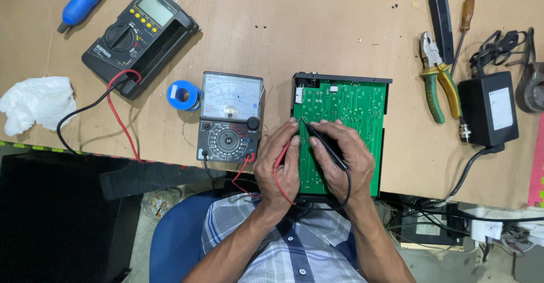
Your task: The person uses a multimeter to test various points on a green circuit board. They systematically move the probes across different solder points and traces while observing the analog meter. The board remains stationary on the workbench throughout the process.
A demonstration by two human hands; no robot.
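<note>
A green circuit board [351,104] lies in a black case at the table's front edge. My left hand [279,167] holds a red test probe against the board's left side. My right hand [343,161] grips a black test probe [326,144], its tip touching the board near the left hand's fingertips. Red and black leads run from the probes to an analog multimeter [229,118] just left of the board.
A black digital multimeter [139,36] with its own leads lies at the back left, a blue solder spool [182,94] beside the analog meter. Pliers [439,81], a screwdriver [463,25] and a black power adapter [488,108] lie to the right. White crumpled cloth [35,102] sits far left.
</note>
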